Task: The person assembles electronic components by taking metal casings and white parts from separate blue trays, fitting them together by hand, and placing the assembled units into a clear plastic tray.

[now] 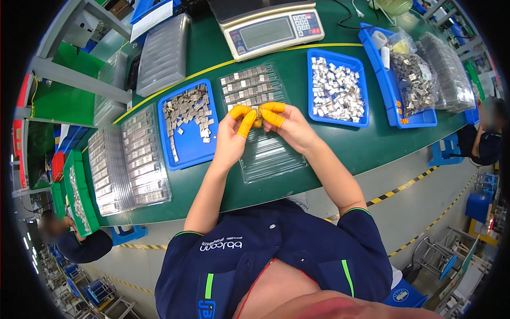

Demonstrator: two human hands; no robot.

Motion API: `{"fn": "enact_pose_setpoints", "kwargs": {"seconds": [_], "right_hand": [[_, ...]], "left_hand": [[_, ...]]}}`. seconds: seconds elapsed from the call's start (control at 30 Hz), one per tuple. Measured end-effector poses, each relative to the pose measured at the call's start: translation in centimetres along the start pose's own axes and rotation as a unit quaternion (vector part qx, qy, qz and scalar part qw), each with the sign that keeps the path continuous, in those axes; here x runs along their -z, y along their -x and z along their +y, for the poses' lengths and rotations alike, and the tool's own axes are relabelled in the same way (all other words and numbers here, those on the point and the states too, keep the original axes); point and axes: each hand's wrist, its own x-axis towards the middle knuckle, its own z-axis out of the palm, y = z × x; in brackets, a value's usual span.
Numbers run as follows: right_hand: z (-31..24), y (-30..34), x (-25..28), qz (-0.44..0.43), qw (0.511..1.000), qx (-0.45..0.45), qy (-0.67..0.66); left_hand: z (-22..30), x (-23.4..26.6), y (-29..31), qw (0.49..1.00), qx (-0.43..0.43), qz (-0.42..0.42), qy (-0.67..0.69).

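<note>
Small metal part [256,110]: held up in both hands, just above the middle of the clear ridged tray [272,159], in from the front edge of the green bench [350,147]. Left hand [232,134]: clamped on the part with thumb and finger. Right hand [293,128]: clamped on it from the other side, fingertips close up against the left ones. Two-sided pinch probably for steadiness on so small a piece; yellow finger cots [246,125] likely for grip and clean metal.

Clear tray straight ahead of the body, far edge toward the scale [268,34], probably for a short hop from fingers to rows. Left blue tray [188,142] with grey parts, right blue tray [340,122] with pale silvery ones: presumably one supply within easy reach of each hand. Scale back near the bench's far edge, likely to leave working room. Loaded tray stacks [144,159] toward the bench's left end, probably to stay out of the way.

Look of the part: mostly covered by fingertips. Visible bit dull silver-grey, small, blocky. Too small for finer detail; cannot tell one piece from two. Row parts [249,87] in the clear tray: similar size, metallic, some with pale faces up.
</note>
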Motion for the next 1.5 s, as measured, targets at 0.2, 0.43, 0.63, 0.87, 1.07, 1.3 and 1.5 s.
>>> {"fn": "enact_pose_setpoints", "kwargs": {"seconds": [0.2,0.43,0.63,0.87,1.07,1.3,1.5], "right_hand": [[-1.7,0.2,0.6,-0.013,0.981,-0.041,0.189],[-3.5,-1.0,1.3,-0.039,0.959,-0.058,0.274],[-2.9,-1.6,0.4,0.148,0.819,0.3,0.466],[-2.4,-1.6,1.0,0.097,0.655,0.383,0.644],[-3.2,-1.9,1.6,0.113,0.636,0.382,0.661],[-2.6,-2.6,4.6,0.124,0.508,0.282,0.804],[-2.0,-3.3,4.8,0.132,0.482,0.269,0.823]], "left_hand": [[-0.3,0.7,0.8,0.995,0.025,-0.079,-0.048],[-0.3,-0.2,0.2,0.997,0.049,-0.054,0.0],[-0.5,-0.5,-1.7,0.997,0.049,0.055,-0.035],[-0.3,-1.4,-2.4,0.997,0.07,0.043,-0.015],[-0.6,-1.8,-3.4,0.997,0.076,0.011,-0.008],[-2.4,-1.8,-2.6,0.849,-0.132,-0.021,-0.511],[-3.7,-1.6,-2.5,0.749,-0.166,-0.102,-0.634]]}}
